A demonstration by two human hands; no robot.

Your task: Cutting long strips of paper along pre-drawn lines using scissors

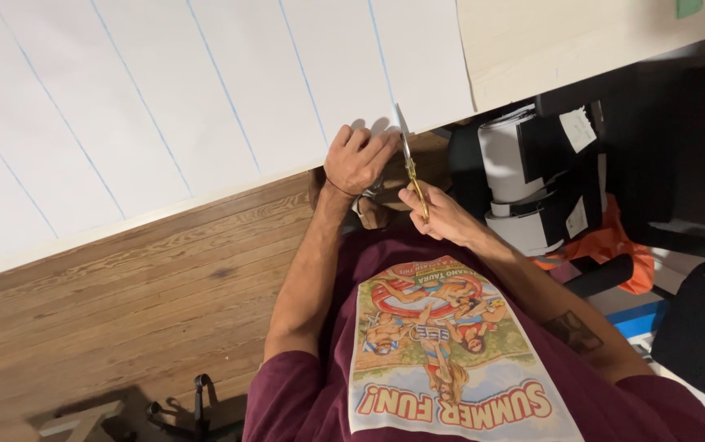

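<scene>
Hands at the white paper's (164,106) edge: left (358,158) pinching it, right (441,214) gripping gold scissors (408,155).

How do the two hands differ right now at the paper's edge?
The left hand rests knuckles-up on the edge of the white paper, holding no tool; the right hand grips gold-handled scissors. The left hand is on the sheet; the right hand is off its edge. Both are bare.
</scene>
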